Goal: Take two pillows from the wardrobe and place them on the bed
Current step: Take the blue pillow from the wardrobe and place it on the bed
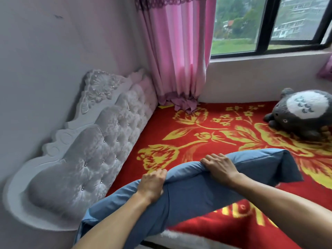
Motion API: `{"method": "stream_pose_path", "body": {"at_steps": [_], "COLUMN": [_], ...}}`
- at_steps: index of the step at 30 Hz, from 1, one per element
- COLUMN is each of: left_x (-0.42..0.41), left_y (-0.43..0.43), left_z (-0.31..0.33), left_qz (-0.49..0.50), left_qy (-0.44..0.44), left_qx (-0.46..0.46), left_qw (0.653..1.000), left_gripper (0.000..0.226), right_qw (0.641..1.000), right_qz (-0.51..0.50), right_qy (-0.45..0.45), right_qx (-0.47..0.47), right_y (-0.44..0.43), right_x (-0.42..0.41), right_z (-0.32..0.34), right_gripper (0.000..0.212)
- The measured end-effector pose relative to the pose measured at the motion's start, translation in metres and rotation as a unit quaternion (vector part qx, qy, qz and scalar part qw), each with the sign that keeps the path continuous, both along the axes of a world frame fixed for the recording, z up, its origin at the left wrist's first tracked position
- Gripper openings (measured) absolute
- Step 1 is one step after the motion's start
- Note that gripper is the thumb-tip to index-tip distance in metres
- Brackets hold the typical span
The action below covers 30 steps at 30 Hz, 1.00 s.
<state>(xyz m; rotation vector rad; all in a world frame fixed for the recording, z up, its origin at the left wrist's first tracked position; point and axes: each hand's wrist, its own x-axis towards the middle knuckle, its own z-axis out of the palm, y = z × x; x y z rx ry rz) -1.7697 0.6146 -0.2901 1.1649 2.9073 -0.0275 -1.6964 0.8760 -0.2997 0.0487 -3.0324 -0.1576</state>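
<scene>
A blue pillow [194, 191] hangs in the air over the near edge of the bed [161, 123], which is covered by a red blanket with yellow flowers. My left hand [152, 184] grips its top edge near the left end. My right hand [221, 168] grips the same edge further right. The pillow sags between and beyond my hands, and its right corner folds down. Whether a second pillow lies behind this one I cannot tell. The wardrobe is out of view.
A padded grey headboard [93, 144] runs along the left wall. A pink curtain [177, 56] falls to the far corner of the bed under a window [269, 24]. A grey plush toy [303, 114] lies on the blanket at the right.
</scene>
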Motion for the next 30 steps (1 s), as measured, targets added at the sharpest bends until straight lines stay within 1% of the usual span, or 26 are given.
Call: {"method": "stream_pose_path", "body": {"at_steps": [5,8,11,13,17,19,21,23,24,25,27,28,30], "left_x": [-0.087,-0.123,-0.156,-0.179,-0.218,-0.233,-0.244,-0.253,-0.257,-0.261,-0.265,-0.267,-0.27], "left_y": [0.008,0.009,0.006,0.004,-0.001,-0.002,-0.003,-0.004,-0.002,0.001,0.008,0.011,0.013], "left_z": [-0.006,-0.008,-0.013,-0.017,-0.045,-0.071,-0.103,-0.136,-0.151,-0.166,-0.192,-0.204,-0.229], "left_qz": [0.069,0.12,0.164,0.193,0.21,0.195,0.169,0.132,0.106,0.074,0.004,-0.023,-0.054], "left_qy": [0.0,0.012,0.016,0.013,-0.026,-0.058,-0.097,-0.155,-0.181,-0.204,-0.24,-0.257,-0.285], "left_qx": [-0.021,-0.024,-0.006,0.021,0.057,0.053,0.035,0.035,0.045,0.055,0.054,0.04,-0.018], "left_qw": [0.997,0.992,0.986,0.981,0.976,0.978,0.98,0.978,0.977,0.975,0.969,0.965,0.957], "left_gripper": [0.043,0.038,0.034,0.031,0.028,0.028,0.033,0.047,0.055,0.061,0.065,0.064,0.06], "right_qw": [0.998,0.997,0.995,0.994,0.994,0.997,0.999,0.997,0.993,0.985,0.961,0.95,0.933], "right_qz": [0.047,0.075,0.096,0.104,0.092,0.067,0.037,-0.024,-0.071,-0.123,-0.21,-0.239,-0.287], "right_qy": [-0.011,-0.011,0.005,0.018,0.033,0.016,-0.024,-0.063,-0.069,-0.066,-0.056,-0.062,-0.097], "right_qx": [-0.03,-0.033,-0.031,-0.033,-0.044,-0.035,-0.02,-0.039,-0.066,-0.102,-0.171,-0.191,-0.195], "right_y": [0.011,0.011,0.003,-0.005,-0.017,-0.021,-0.024,-0.021,-0.016,-0.01,0.003,0.007,0.011], "right_x": [-0.121,-0.185,-0.243,-0.277,-0.327,-0.34,-0.347,-0.344,-0.339,-0.332,-0.311,-0.298,-0.268], "right_z": [-0.012,-0.011,-0.007,-0.004,-0.021,-0.043,-0.074,-0.111,-0.129,-0.147,-0.179,-0.193,-0.219], "right_gripper": [0.03,0.032,0.03,0.029,0.025,0.026,0.027,0.026,0.027,0.03,0.035,0.038,0.046]}}
